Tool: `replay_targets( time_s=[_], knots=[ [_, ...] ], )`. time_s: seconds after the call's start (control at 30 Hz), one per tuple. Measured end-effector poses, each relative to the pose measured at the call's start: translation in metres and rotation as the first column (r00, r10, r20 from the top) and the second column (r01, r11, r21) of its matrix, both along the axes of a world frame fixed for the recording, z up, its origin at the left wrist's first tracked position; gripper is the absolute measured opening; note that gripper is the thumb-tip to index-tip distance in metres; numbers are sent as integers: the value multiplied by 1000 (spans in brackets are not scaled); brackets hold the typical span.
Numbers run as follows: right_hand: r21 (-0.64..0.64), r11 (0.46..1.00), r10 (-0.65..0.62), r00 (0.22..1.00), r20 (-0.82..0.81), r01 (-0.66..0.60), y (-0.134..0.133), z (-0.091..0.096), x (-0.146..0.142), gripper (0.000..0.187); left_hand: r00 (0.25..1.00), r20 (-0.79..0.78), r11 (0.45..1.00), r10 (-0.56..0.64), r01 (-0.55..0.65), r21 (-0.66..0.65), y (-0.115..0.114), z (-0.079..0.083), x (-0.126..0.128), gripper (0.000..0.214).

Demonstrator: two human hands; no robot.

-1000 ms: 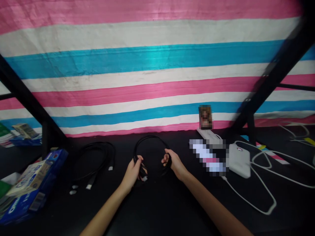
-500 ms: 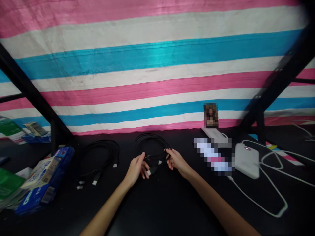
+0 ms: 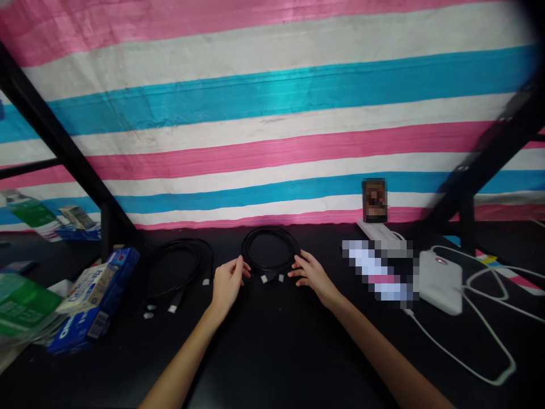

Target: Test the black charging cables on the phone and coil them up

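A black USB cable lies coiled in a round loop on the black table. Its two light-coloured plug ends rest together at the near side of the coil. My left hand is beside the coil's left edge, fingers loosely bent and apart, holding nothing. On the opposite side, my right hand has its fingers spread near the coil's right edge, also with nothing in it. A second coiled black cable lies further left, with a white USB plug pointing toward me.
Small clear bits lie by the second cable. At left are a blue box and green packaging. A white power bank, white cable and blurred phone-like object are at right. Dark frame bars flank a striped sheet.
Both hands have let go of the cable, which now lies as a neater ring on the table. The fingers have opened, and the view has shifted slightly left.
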State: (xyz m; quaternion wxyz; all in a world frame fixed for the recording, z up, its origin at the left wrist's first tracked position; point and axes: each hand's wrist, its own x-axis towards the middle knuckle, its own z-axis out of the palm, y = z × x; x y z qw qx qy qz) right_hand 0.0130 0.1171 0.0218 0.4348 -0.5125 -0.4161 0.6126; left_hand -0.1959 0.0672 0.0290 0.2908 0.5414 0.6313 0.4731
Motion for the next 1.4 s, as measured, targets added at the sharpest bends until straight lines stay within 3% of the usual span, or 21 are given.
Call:
replay_targets(
  time_s=[0.13, 0.3, 0.37, 0.5, 0.63, 0.77, 0.9, 1.03, 1.13, 1.23, 1.4],
  knots=[
    [119, 985, -131, 990, 60, 123, 5, -7, 3, 54, 989, -136, 999, 55, -54, 5, -1, 2, -3, 45],
    [276, 952, -173, 976, 132, 132, 8, -10, 6, 43, 963, -248, 994, 108, -96, 59, -1, 4, -1, 34],
    [382, 922, -156, 962, 226, 60, 5, -10, 5, 37, 951, -302, 993, 62, -28, 114, -3, 4, 3, 29],
    [540, 823, -130, 869, 478, -174, -5, -7, -1, 28, 876, -457, 962, -158, 240, 128, -6, 3, 9, 31],
    [524, 782, -122, 741, 660, -338, -13, -3, -3, 27, 822, -480, 921, -306, 383, 69, -5, -2, 12, 33],
    [481, 796, -117, 686, 718, -368, -14, 0, -2, 28, 830, -492, 941, -264, 332, 55, -3, -4, 13, 31],
    [408, 800, -31, 648, 761, -441, -15, 2, -2, 33, 859, -448, 954, -246, 297, 46, -3, -7, 15, 27],
    [392, 773, 22, 640, 768, -498, -18, 4, -5, 34, 893, -312, 933, -323, 357, 54, -3, -9, 17, 26],
    [392, 785, 26, 658, 753, -480, -18, 4, -5, 29, 894, -348, 931, -282, 342, 125, -5, -6, 19, 26],
    [396, 799, 28, 685, 728, -453, -16, 4, -4, 28, 840, -485, 921, -244, 357, 154, -8, -3, 19, 32],
    [435, 809, -31, 710, 703, -395, -14, 9, 0, 30, 745, -553, 899, -373, 438, -16, -7, -8, 17, 40]
  ],
)
